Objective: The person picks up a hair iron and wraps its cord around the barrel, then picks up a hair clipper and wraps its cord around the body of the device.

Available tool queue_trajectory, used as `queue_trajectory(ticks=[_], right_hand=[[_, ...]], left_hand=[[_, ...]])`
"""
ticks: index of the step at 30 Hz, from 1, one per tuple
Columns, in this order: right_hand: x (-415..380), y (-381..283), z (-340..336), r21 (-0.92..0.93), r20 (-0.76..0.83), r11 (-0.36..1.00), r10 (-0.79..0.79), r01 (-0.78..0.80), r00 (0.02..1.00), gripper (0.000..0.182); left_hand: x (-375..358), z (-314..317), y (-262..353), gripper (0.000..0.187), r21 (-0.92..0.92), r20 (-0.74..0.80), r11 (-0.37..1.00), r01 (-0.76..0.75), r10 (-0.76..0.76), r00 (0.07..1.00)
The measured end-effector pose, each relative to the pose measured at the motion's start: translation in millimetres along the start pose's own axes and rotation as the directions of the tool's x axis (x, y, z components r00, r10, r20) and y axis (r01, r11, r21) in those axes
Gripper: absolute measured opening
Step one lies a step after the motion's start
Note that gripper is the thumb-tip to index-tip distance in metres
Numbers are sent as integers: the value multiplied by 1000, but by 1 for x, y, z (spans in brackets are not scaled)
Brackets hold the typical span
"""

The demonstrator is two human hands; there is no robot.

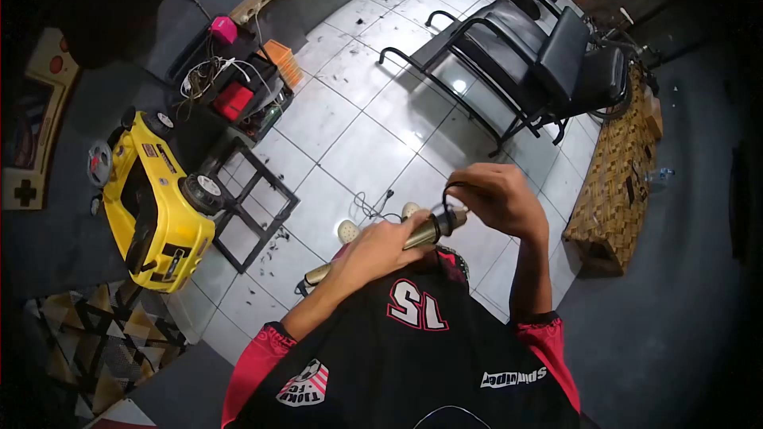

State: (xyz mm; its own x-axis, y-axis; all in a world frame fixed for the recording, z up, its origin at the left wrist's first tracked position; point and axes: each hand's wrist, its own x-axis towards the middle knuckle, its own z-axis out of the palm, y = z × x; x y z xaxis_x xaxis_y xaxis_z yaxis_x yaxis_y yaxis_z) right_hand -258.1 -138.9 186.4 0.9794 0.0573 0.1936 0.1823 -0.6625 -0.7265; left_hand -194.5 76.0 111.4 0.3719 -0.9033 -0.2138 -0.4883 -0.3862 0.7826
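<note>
My left hand (373,250) is wrapped around a long gold-and-black tube-shaped tool (427,233), held slantwise in front of my shirt. Its exact kind I cannot make out. The tool's lower-left end shows past my wrist, and part of its middle is hidden by my fingers. At the upper-right end, my right hand (501,197) is closed, pinching a thin black cord (447,192) that loops beside the tool's tip. Below the hands, the light-coloured, perforated shoes (348,230) show on the tiles.
Dark clippings lie scattered over the white tile floor (326,123), with a thin cable (369,205) near my feet. Left are a yellow toy car (171,226), a black frame (258,226) and a cluttered box (234,99). Right are black chairs (517,56) and a woven chest (608,191).
</note>
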Motion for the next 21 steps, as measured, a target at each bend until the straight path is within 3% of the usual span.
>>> queue_trajectory(ticks=[3,5,8,11,14,17,18,21], right_hand=[[-10,-1,-12,-8,-28,999,-39,38,999,13],[-14,-12,-19,20,62,999,-34,32,997,13],[-16,-21,-13,31,138,994,-106,102,985,17],[-19,-25,-13,34,191,992,-124,119,974,15],[-19,-24,-14,62,252,986,-168,157,953,17],[-24,-27,-14,87,289,990,-132,112,948,16],[-27,-28,-14,90,305,992,-111,88,946,15],[-45,-19,-11,-31,122,993,117,-114,986,13]], left_hand=[[0,-1,1,53,-76,-28,996,52,-55,998],[2,-4,7,50,-67,16,994,81,-81,997],[6,0,14,37,-101,32,995,-21,24,999],[15,16,5,43,-85,34,996,-13,16,999],[18,19,-5,38,-152,-25,984,-94,91,996],[25,5,-1,32,-400,127,894,201,-164,978],[30,2,-12,29,-412,113,886,211,-180,977],[33,-16,-32,30,-517,-26,819,249,-306,952]])
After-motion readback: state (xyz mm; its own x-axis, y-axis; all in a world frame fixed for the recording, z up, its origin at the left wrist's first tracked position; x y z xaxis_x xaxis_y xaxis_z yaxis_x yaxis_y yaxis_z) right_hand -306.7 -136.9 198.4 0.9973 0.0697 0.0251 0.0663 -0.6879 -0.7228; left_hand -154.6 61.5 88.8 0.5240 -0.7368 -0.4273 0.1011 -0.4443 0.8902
